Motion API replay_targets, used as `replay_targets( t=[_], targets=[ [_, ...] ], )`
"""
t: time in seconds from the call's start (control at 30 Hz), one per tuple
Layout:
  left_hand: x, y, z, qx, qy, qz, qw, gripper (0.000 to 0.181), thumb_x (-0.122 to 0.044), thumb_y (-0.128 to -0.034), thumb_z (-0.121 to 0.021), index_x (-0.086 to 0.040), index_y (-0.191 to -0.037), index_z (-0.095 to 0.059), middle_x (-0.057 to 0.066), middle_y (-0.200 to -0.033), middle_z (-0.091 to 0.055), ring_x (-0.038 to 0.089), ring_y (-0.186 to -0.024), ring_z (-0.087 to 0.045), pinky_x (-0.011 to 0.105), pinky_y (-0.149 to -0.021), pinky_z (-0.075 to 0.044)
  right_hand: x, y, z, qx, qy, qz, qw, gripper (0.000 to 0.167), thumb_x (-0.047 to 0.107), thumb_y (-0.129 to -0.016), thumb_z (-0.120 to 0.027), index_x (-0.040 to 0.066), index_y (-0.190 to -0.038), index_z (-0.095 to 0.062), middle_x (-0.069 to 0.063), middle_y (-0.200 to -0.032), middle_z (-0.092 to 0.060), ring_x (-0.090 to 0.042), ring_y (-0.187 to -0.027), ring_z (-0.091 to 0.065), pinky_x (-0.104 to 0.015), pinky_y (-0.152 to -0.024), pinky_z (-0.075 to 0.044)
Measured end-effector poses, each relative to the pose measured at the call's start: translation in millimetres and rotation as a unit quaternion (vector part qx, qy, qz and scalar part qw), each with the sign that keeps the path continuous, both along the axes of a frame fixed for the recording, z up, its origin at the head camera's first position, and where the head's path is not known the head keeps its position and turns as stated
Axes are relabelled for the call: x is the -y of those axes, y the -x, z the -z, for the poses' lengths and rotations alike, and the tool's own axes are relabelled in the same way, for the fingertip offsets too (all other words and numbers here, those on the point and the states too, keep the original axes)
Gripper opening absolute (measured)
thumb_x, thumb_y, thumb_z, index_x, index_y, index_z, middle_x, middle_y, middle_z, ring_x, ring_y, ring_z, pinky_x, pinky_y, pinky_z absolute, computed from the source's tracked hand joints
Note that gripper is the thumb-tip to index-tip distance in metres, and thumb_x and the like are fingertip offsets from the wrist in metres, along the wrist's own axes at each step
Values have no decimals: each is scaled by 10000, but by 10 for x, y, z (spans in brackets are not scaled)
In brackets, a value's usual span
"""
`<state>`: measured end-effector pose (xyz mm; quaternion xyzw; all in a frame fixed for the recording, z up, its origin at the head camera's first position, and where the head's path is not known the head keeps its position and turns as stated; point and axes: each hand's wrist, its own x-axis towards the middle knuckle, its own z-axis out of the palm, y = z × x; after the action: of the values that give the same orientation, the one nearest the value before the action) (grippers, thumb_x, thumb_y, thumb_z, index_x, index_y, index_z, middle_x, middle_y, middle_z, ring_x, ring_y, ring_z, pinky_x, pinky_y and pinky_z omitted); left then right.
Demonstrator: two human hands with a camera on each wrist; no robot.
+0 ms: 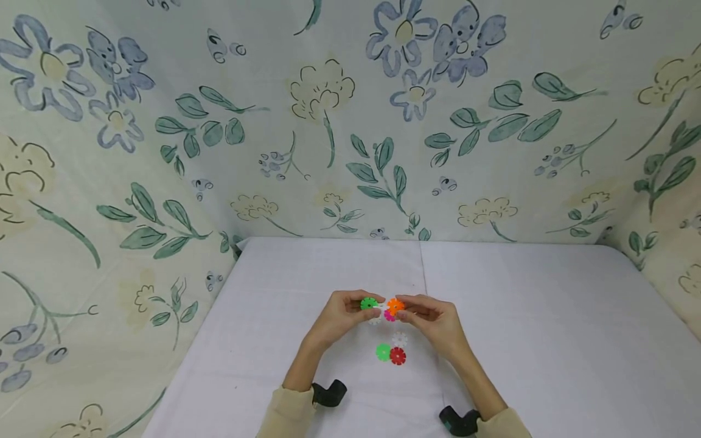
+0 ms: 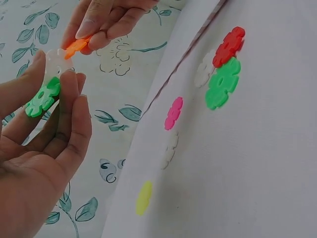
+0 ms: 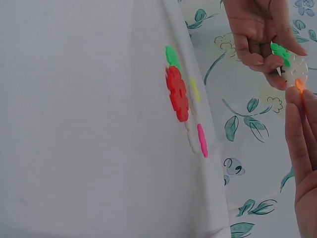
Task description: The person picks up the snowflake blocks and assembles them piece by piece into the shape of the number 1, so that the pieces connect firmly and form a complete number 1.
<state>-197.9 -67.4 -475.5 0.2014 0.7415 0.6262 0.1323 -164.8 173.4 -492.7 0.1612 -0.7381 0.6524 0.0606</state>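
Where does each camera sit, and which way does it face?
Head: worn on the head, facing forward and down at the white table; left hand, right hand and sleeves show.
Left wrist: on that wrist, facing the left hand's held green piece; both hands show.
Right wrist: on that wrist, facing the right hand's held orange piece; both hands show.
Shared: both wrist views include the red piece on the table.

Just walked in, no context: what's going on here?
A person is working small notched discs by hand. The left hand holds a green disc, the right hand pinches an orange disc, and a white disc sits between them; whether they're slotted together is hard to tell. On the white cloth lie a red disc, light green disc, pink disc, yellow disc and two more white discs.
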Motion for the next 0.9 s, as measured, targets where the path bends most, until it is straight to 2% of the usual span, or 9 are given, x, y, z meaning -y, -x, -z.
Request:
replay_targets(
  t=[0.33, 0.6, 0.77, 0.9],
  targets=[
    [19, 20, 17, 10, -109, 37, 9999, 236, -155, -925, -786, -91, -1152, -787, 121, -1146, -780, 262, -958, -724, 219, -858, -578, -9, -18, -58, 17, -359, -24, 9994, 368, 69, -862, -821, 62, -1225, -760, -151, -1124, -776, -88, -924, -746, -223, -836, -608],
    [2, 24, 27, 35, -215, 102, 9997, 215, -130, -924, -783, -59, -1126, -794, 135, -1137, -783, 142, -912, -701, 221, -836, -567, -33, -26, -82, 5, -321, -94, 9994, 369, 65, -848, -828, 33, -1210, -763, -166, -1074, -781, -144, -909, -768, -245, -820, -616],
    [-3, 18, 14, 111, -365, 196, 9991, 208, -89, -920, -777, -21, -1116, -790, 197, -1137, -770, 159, -903, -696, 215, -821, -560, -35, -31, -99, 82, -251, -227, 9994, 376, 61, -846, -828, 14, -1212, -757, -159, -1037, -783, -159, -888, -775, -264, -817, -622],
    [8, 15, 11, 237, -562, 381, 9974, 223, -65, -918, -772, 31, -1119, -773, 244, -1130, -755, 155, -883, -705, 226, -839, -568, -47, -31, -106, 216, -149, -449, 9986, 373, 41, -845, -825, -19, -1205, -749, -110, -1036, -794, -158, -876, -779, -284, -812, -628]
  ],
)
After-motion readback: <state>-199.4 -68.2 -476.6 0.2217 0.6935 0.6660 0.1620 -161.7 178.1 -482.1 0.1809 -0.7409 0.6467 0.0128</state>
